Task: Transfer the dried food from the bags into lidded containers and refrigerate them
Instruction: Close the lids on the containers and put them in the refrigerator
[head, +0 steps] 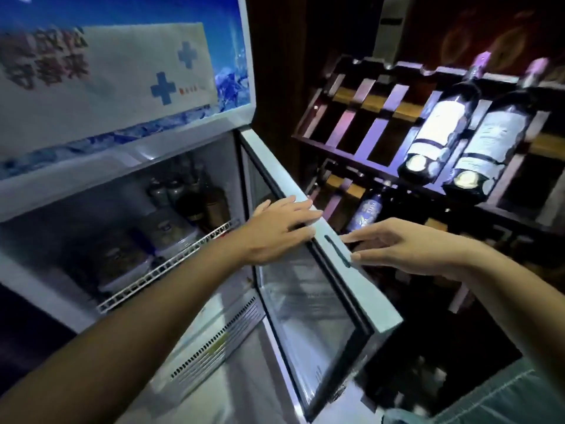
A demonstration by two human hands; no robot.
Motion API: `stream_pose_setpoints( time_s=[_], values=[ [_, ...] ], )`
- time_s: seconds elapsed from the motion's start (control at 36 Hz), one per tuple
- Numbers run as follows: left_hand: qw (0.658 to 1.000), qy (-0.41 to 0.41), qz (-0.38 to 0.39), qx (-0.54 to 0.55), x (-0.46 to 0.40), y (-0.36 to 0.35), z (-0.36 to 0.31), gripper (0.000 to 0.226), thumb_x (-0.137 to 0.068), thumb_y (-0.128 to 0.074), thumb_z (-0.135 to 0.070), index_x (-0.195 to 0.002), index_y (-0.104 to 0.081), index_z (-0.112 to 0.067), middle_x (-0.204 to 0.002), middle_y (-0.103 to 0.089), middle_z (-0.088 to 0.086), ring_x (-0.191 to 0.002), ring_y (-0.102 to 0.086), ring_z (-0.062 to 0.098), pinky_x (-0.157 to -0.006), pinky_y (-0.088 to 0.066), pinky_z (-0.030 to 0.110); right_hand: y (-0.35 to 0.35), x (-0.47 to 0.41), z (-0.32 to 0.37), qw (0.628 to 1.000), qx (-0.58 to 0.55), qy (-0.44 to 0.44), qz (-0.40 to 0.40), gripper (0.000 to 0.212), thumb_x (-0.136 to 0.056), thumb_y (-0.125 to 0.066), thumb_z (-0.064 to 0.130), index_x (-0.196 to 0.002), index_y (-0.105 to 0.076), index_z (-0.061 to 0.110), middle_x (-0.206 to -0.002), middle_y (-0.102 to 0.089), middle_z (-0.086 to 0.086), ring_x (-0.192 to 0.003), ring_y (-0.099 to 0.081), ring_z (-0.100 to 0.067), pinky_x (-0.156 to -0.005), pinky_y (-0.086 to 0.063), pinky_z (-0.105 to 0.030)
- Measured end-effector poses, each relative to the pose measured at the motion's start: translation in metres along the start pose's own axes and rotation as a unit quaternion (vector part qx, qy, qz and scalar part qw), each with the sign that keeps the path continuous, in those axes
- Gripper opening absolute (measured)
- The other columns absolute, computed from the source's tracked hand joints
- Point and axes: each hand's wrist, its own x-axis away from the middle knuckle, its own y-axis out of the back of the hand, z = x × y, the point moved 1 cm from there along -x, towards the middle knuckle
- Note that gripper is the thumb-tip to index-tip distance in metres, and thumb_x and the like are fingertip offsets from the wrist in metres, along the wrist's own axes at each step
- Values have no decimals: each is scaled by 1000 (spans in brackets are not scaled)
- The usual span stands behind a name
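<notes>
Inside the fridge (128, 191), at nine o'clock from my hands, two lidded containers (131, 264) already sit on the wire shelf (171, 261), so I judge only closing remains. Both hands are spread flat, holding nothing: left hand (278, 231) and right hand (406, 252) flank the door (333, 261) edge, fingers (298, 206) well apart from the containers.

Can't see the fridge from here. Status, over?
Both hands empty: left hand and right hand on open fridge door. Lidded containers on wire shelf. Nothing blocking the door.
</notes>
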Motion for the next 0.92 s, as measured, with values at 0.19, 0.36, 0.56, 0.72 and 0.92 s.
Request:
stream_pose_setpoints(
  time_s=[0.19,0.36,0.56,0.72,0.92],
  values=[
    [989,100,84,-66,101,29,-3,97,-82,-34,-85,-160,-14,-32,-169,-6,-11,-153,1,4,-125,-1,33,-52,-51,14,985,-54,151,58,55,-94,-69,28,-138,-49,54,-141,-56,20,-130,-50,2,-102,-42,-13],
    [959,228,89,-144,179,21,-13,89,-88,-35,-80,-158,-1,-38,-168,12,-13,-152,19,9,-126,4,39,-106,-126,32,966,96,234,53,88,-92,-65,45,-153,-3,55,-163,6,28,-152,1,-3,-123,-22,-47],
    [871,426,-7,-246,203,-18,9,89,-95,-36,-67,-160,11,-27,-161,38,3,-146,40,23,-118,26,48,-168,-204,49,935,201,290,9,95,-92,-54,60,-145,26,57,-161,27,20,-152,20,-21,-120,2,-55],
    [817,460,-77,-339,206,-43,84,82,-94,-53,-43,-161,-16,-15,-167,9,13,-151,17,39,-123,1,59,-195,-268,66,906,288,308,-23,93,-94,-44,63,-150,28,43,-155,42,14,-149,28,-28,-121,-2,-60],
    [770,533,-112,-331,204,-26,184,93,-90,-48,-34,-161,10,-19,-167,22,5,-149,32,36,-121,13,59,-194,-324,104,892,354,279,-49,96,-94,-46,60,-152,26,36,-160,35,8,-149,27,-30,-119,-2,-62]
  ],
)
